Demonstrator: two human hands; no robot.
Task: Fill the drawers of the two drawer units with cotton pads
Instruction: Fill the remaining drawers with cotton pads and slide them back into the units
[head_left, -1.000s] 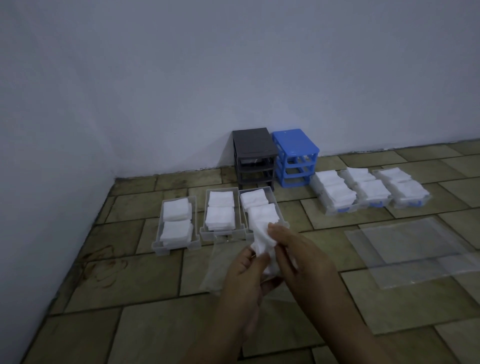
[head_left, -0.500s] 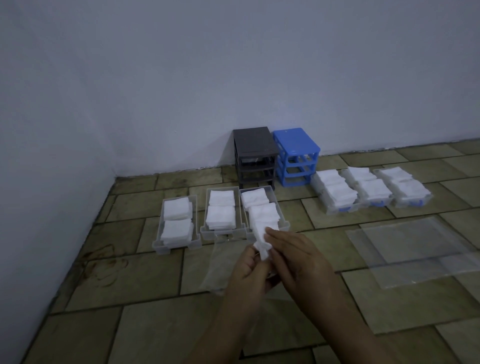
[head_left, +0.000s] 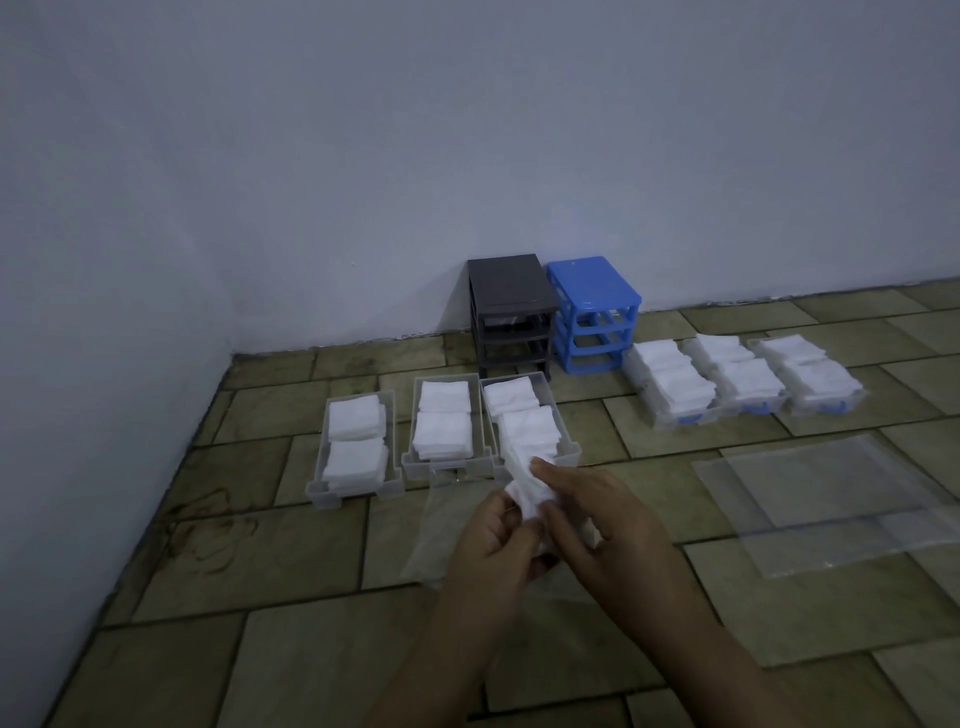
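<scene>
I hold a small bunch of white cotton pads (head_left: 525, 493) between my two hands, low in front of me above the tiled floor (head_left: 260, 561). My left hand (head_left: 493, 551) grips the bunch from below with its fingers curled round it, and my right hand (head_left: 602, 525) pinches the upper pads with its fingertips. Just beyond the pads, three clear drawers lie side by side on the floor: the left drawer (head_left: 317, 488), the middle drawer (head_left: 410, 462) and the right drawer (head_left: 569, 441), each holding two piles of cotton pads. The bunch in my hands overlaps the near end of the right drawer in my view; I cannot tell whether it touches the pile there. Against the wall (head_left: 467, 130) stand the dark grey drawer unit (head_left: 511, 291) and the blue drawer unit (head_left: 592, 291), touching each other, their slots open. To the right of the blue unit sit three more clear drawers with blue handles (head_left: 691, 418), heaped with pads. A clear plastic bag (head_left: 831, 499) lies flat on the floor at my right, and another thin clear bag (head_left: 431, 540) lies under my hands.
</scene>
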